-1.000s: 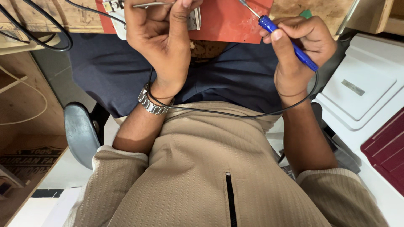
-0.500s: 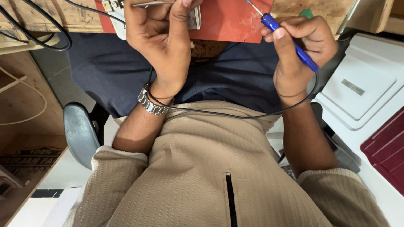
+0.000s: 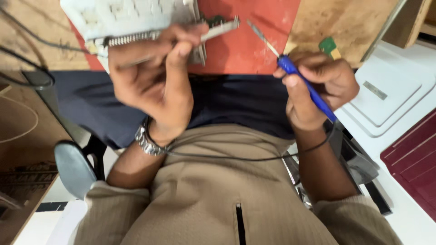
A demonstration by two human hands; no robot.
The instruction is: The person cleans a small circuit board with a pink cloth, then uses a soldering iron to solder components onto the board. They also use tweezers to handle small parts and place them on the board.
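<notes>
The left hand [image 3: 152,84], blurred, grips thin metal tweezers [image 3: 213,31] whose tips point right over the red mat [image 3: 245,45]. Behind its fingers a white keyboard-like part [image 3: 127,18] is cut off by the top edge. The right hand [image 3: 315,88] is closed around a blue soldering iron [image 3: 306,86], tip up-left, near the tweezers but apart. Its black cord [image 3: 236,158] drapes across both wrists.
</notes>
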